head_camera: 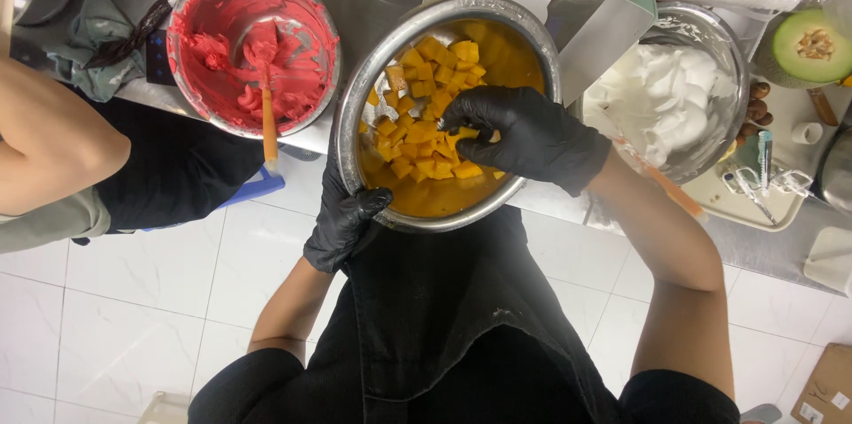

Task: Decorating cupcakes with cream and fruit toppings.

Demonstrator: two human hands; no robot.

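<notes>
grip: I'm clamping my left hand point(342, 222) on the near rim of the steel bowl point(373, 78); my right hand point(524, 136) is reaching in, fingers curled over the orange fruit cubes point(424, 136); can't tell if it's pinching any.
location: bowl is sitting at the counter edge point(763, 251), between the pink cream bowl point(253, 47) and the white cream bowl point(701, 78).
handling: cubes are looking soft, wet, slippery; scooping loosely beats squeezing. Bowl probably heavyish; rim is the hold.

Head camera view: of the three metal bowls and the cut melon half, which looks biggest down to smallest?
1. Bowl of orange fruit cubes, though it is held up nearer the camera.
2. Bowl of pink cream and bowl of white cream: alike, unranked.
3. Melon half, partly cut off.
</notes>
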